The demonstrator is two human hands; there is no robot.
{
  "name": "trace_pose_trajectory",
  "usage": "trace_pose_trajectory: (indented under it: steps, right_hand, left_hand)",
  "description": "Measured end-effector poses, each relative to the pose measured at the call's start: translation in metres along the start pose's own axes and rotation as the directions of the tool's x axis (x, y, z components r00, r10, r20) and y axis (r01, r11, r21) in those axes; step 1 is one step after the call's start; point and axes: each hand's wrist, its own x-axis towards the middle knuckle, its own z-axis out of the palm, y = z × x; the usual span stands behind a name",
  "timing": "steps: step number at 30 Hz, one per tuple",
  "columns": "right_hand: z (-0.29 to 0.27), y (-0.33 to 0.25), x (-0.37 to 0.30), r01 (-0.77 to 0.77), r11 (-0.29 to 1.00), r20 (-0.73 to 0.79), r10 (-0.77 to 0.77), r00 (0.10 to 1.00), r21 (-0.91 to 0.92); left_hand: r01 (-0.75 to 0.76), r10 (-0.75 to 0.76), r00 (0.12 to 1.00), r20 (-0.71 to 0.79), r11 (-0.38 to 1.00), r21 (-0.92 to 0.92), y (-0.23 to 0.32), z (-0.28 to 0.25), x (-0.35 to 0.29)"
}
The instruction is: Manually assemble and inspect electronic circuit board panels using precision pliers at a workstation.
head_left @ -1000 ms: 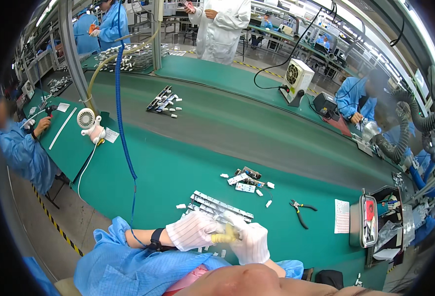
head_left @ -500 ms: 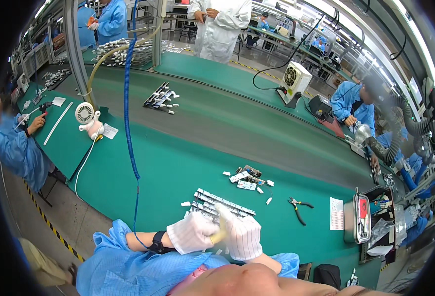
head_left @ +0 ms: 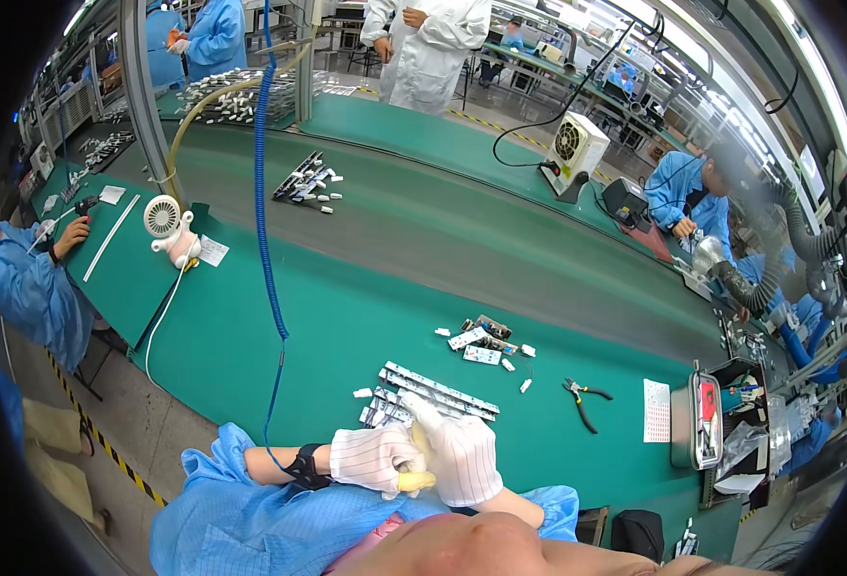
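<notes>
My left hand (head_left: 373, 461) and my right hand (head_left: 464, 463) meet at the near edge of the green bench. Both wear white striped gloves, with yellow coverings showing on some fingers. The left fingers are curled and closed, its yellow thumb pointing right. My right hand is bent inward against the left, its fingers closed. Anything between them is hidden by the gloves. Just beyond lie long narrow circuit board strips (head_left: 442, 392) with white connectors, partly covered by my hands. A black wristband (head_left: 306, 465) on my left wrist meets a blue coiled cord (head_left: 268, 221).
Smaller board pieces (head_left: 482, 341) and cutting pliers (head_left: 584, 403) lie right of the strips. A metal box (head_left: 697, 422) stands farther right. A small fan (head_left: 167, 226) sits at left. Boards (head_left: 306, 180) rest on the dark conveyor belt (head_left: 404, 221). Co-workers sit on both sides.
My right hand has shifted slightly left and turned inward. The left thumb now shows lower and extends right. The coiled cord has swung right, and the boards on the belt sit slightly farther left.
</notes>
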Motion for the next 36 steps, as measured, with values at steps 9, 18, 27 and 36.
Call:
trace_pose_trajectory:
  steps: [9, 18, 27, 36]
  right_hand:
    - [0.005, 0.004, 0.001, -0.191, 0.809, -0.085, 0.284, 0.955, 0.557]
    - [-0.003, 0.001, 0.004, -0.122, -0.543, 0.324, 0.293, 0.900, 0.831]
    - [0.010, 0.007, -0.006, -0.139, -0.762, 0.403, 0.170, 0.899, 0.633]
    - [0.004, 0.012, -0.013, -0.193, -0.678, 0.341, 0.091, 0.936, 0.709]
  left_hand:
    - [-0.233, 0.243, 0.938, -0.246, 0.970, 0.072, -0.005, -0.002, 0.008]
    - [-0.211, 0.323, 0.939, -0.118, 0.813, 0.543, -0.030, 0.009, 0.023]
    - [-0.210, 0.251, 0.968, -0.010, 0.830, 0.517, -0.083, 0.031, 0.025]
    - [-0.295, 0.445, 0.864, -0.236, 0.827, 0.479, -0.066, 0.028, 0.020]
